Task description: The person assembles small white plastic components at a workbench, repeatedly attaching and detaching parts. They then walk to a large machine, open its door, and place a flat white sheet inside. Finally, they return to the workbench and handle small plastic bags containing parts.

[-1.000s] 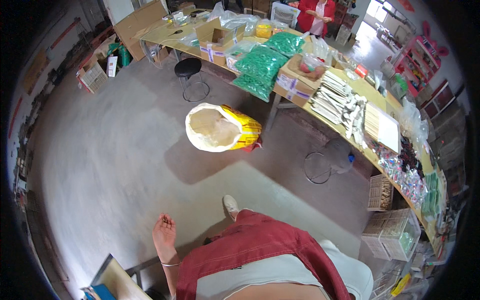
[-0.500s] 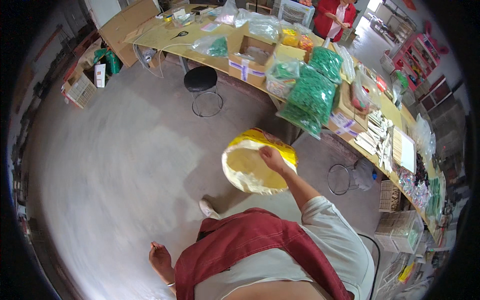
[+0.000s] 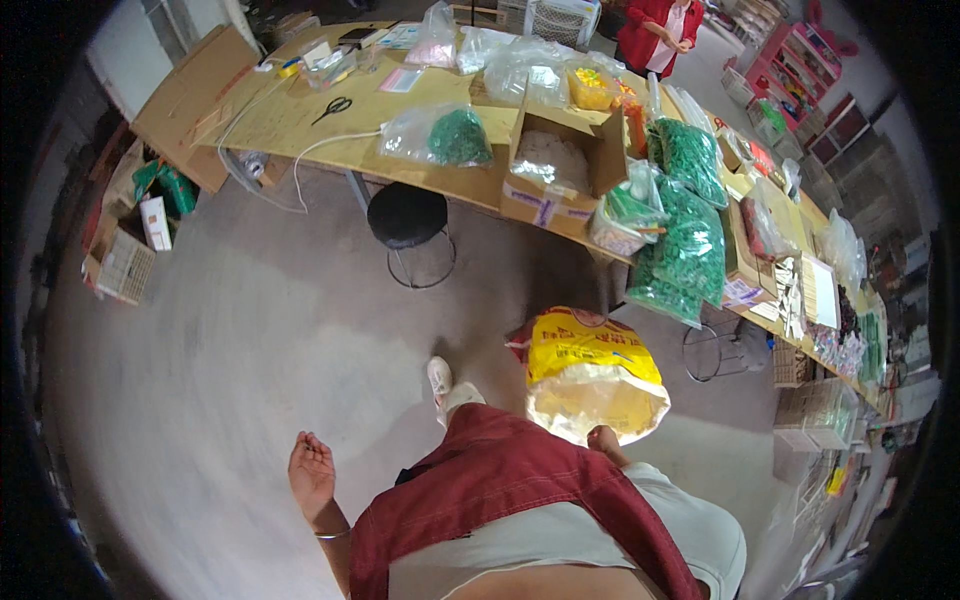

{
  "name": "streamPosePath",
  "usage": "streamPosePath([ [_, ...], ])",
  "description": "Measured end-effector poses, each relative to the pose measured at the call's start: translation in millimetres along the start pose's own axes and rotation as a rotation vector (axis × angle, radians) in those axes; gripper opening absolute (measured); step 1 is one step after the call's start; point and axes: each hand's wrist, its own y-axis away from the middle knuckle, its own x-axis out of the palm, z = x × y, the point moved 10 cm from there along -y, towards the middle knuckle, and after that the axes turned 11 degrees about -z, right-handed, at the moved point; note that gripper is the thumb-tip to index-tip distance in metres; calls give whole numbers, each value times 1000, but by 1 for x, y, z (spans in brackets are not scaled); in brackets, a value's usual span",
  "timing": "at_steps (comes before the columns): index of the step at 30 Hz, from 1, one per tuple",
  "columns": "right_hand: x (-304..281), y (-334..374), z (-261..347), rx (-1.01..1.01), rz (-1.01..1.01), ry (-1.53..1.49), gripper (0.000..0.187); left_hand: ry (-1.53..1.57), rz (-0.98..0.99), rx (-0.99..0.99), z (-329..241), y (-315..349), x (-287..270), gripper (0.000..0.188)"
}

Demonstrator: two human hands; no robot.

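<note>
A big yellow woven sack (image 3: 590,372) with red print stands on the concrete floor just in front of me, its mouth open and pale inside. My right hand (image 3: 604,440) grips the near rim of the sack. My left hand (image 3: 312,472) hangs free at my side with the fingers loosely apart, holding nothing, a thin bangle on the wrist. One white shoe (image 3: 440,380) shows on the floor to the left of the sack.
A long wooden table (image 3: 300,115) runs across the back and down the right, loaded with bags of green pieces (image 3: 690,245), an open cardboard box (image 3: 555,165) and scissors (image 3: 336,106). A black stool (image 3: 407,215) stands by it. A person in red (image 3: 660,30) stands far off.
The view has swung as I moved along the floor. The sack has come lower and closer to my body, and my right hand now grips its near rim.
</note>
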Motion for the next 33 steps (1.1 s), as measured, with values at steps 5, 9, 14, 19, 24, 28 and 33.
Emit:
streamPosePath([
  [5,11,-97,197,-143,-304,-81,25,-34,-190,-18,-32,-97,61,21],
  [9,16,-180,407,-391,-115,-194,25,-64,-150,20,-86,-175,107,21],
  [14,10,-225,536,-328,19,-406,27,-159,-147,-77,-115,-278,167,19],
  [19,24,-233,536,-259,-193,-210,22,-259,11,-188,-124,-371,303,14],
  [24,73,-234,505,-81,-272,-288,20,-460,177,-256,-122,-449,450,10],
  [28,105,-251,523,-38,-262,-324,21,-468,219,-330,-105,-489,528,9],
  [33,67,-269,617,-4,-198,-270,25,-458,166,-369,-88,-493,580,11],
])
